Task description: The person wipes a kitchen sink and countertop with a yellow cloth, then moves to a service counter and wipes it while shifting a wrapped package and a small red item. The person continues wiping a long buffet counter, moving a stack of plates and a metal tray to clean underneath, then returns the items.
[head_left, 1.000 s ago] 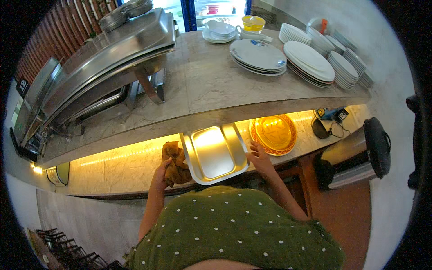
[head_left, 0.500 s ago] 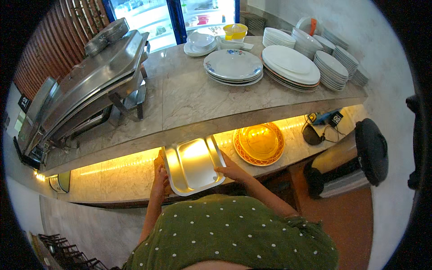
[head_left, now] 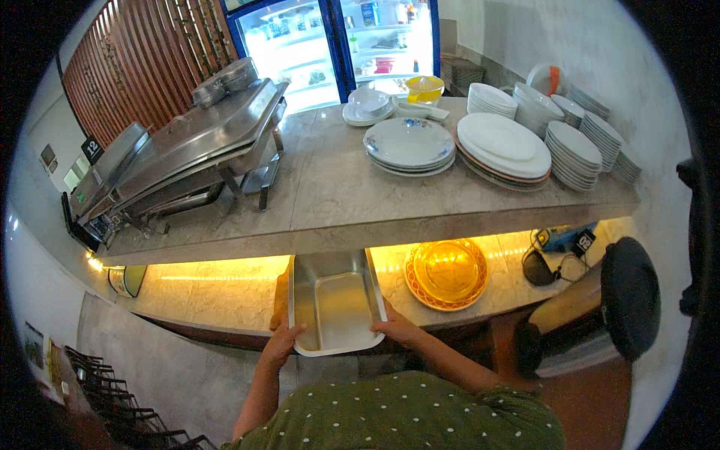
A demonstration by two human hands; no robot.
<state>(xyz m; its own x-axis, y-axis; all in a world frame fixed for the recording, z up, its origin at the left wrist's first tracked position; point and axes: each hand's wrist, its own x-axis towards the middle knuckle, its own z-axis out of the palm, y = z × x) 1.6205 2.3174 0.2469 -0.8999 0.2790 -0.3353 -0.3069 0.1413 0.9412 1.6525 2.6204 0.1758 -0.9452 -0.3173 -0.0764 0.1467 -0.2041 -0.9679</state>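
A deep rectangular steel food pan (head_left: 341, 315) is held between my two hands, its inside facing up. Its far end is under the overhanging upper counter, which hides that end. My left hand (head_left: 280, 343) is closed on the near left rim, thumb over the edge. On the right rim my right hand (head_left: 396, 327) grips the same way. Just left of the pan, a brown wooden-looking piece (head_left: 280, 296) shows in part. On the lit lower shelf to the right lies a stack of orange plates (head_left: 447, 274), the bottom one with a patterned border.
The marble upper counter (head_left: 315, 202) carries steel chafing dishes (head_left: 199, 146) at left and white plate stacks (head_left: 506, 146) at right. A blue device with dark cables (head_left: 553, 244) lies on the lower shelf. Right of me stands a black-lidded steel bin (head_left: 631, 300). A glass-door fridge (head_left: 337, 49) is behind.
The pan has come nearer to me, lower in the view. My left hand has moved from beside the pan to its near left rim. The whole view has tilted upward.
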